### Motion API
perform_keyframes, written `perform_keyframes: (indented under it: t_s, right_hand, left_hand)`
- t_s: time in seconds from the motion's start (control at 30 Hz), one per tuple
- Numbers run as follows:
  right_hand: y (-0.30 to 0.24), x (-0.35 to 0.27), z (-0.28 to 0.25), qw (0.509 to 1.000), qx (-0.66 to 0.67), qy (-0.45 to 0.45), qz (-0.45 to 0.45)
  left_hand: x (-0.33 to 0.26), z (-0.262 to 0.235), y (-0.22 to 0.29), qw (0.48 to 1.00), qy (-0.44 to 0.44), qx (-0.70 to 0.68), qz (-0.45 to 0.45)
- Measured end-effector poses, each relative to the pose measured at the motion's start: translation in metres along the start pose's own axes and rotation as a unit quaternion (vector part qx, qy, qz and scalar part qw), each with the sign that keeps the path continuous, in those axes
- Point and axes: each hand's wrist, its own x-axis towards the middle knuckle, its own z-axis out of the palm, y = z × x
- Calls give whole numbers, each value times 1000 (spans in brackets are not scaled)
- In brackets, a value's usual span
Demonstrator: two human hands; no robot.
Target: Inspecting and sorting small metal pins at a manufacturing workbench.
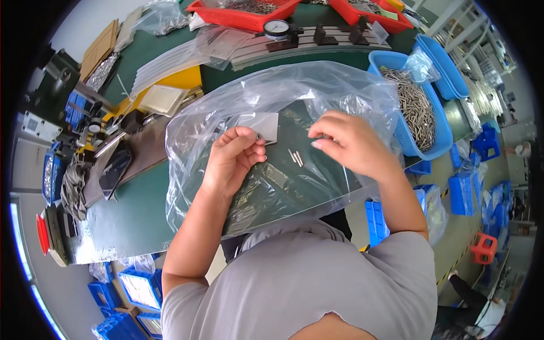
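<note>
My left hand (233, 158) is closed, thumb against the curled fingers, and the round grey end of a small metal part (259, 136) shows at the fingertips; the rest of it is hidden. To the right hovers my right hand (347, 140), thumb and forefinger apart with nothing visible between them. Between the hands, a few short silvery metal pins (296, 157) lie loose on a clear plastic bag (255, 195) spread over the green table. A flat grey plate (271, 126) lies just beyond my left fingertips.
A blue basket (443, 133) full of metal pins stands at the right. Red trays (238, 17) and a dial gauge (276, 29) on a rail are at the back. A dark phone-like slab (115, 169) and tools lie left. Blue crates (376, 221) stand below the table edge.
</note>
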Motion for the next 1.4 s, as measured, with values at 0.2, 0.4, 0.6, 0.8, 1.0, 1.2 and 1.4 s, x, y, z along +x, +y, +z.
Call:
perform_keyframes:
  t_s: [0.2, 0.4, 0.6, 0.8, 1.0, 1.2, 1.4]
  right_hand:
    - [-1, 32, 46, 996, -21, -84, -5]
    - [8, 47, 70, 996, -54, -64, -38]
    - [17, 44, 69, 997, 83, 11, 4]
    - [6, 45, 56, 984, 176, 16, 25]
    - [4, 44, 56, 987, 159, 24, -13]
    - [-4, 45, 61, 989, 145, 25, -10]
    - [-1, 47, 66, 961, 275, 8, 30]
  left_hand:
    - [-1, -4, 1, 1000, 5, -8, 7]
    - [-1, -8, 0, 999, 7, -43, 18]
    - [-1, -3, -1, 999, -2, -35, 7]
    - [-1, 1, -1, 1000, 14, 2, 3]
    - [-3, 6, -1, 999, 41, 28, 5]
    - [-4, 4, -3, 998, 37, 46, 3]
    - [-4, 3, 0, 1000, 18, 11, -4]
